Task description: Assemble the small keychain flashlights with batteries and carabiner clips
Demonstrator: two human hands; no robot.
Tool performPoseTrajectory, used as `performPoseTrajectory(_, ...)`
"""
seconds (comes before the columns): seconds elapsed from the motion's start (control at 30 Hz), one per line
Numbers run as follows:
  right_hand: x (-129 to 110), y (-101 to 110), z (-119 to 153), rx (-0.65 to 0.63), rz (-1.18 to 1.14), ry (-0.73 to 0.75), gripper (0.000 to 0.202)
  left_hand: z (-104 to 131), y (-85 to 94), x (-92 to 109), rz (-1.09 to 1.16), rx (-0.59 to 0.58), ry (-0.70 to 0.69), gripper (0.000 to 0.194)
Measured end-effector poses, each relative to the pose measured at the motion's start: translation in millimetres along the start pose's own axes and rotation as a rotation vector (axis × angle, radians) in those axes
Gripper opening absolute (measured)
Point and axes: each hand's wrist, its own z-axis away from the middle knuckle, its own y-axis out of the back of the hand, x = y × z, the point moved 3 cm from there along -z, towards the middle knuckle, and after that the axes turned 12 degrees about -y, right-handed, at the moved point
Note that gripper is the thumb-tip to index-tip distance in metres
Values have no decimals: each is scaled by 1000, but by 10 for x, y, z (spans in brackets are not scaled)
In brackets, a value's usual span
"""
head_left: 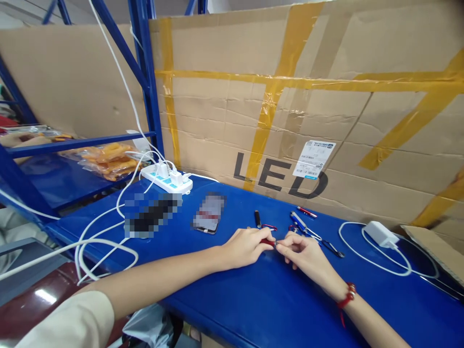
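My left hand (242,247) is closed around a slim red pen-like barrel (267,241), with its end poking out toward the right. At that end, the thumb and forefinger of my right hand (303,252) pinch together on a small metallic tip, too small to make out. Just beyond my left hand lie a short black barrel (257,218) and a thin red piece (270,227). Behind my right hand sit a blue pen-like part (297,221), a red stick (306,211) and a dark slender part (332,249).
A phone (210,212) and a blurred dark object (154,215) lie left on the blue table (232,299). Behind them stands a white power strip (166,179) with trailing cables. A white charger (381,234) lies right. A large cardboard box (224,116) walls off the back.
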Motion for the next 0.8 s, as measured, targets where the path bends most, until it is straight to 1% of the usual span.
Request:
performPoseTrajectory(0.23, 33, -6, -27, 5, 7, -21, 36, -8, 38, 12, 15, -1, -6, 17)
performPoseTrajectory(0.43, 45, -16, -39, 14, -39, -31, 39, -21, 47, 4, 15, 39, -43, 22)
performPoseTrajectory(0.57, 47, -17, -52, 18, -56, -84, 43, -33, 35, 8, 47, 62, -59, 23)
performPoseTrajectory(0.67, 57, -24, -62, 33, -78, -102, 46, -36, 38, 41, 66, 61, -42, 23)
performPoseTrajectory(0.8, 83, -66, -88, 35, -81, -96, 51, -30, 47, 72, 30, 35, 24, 21)
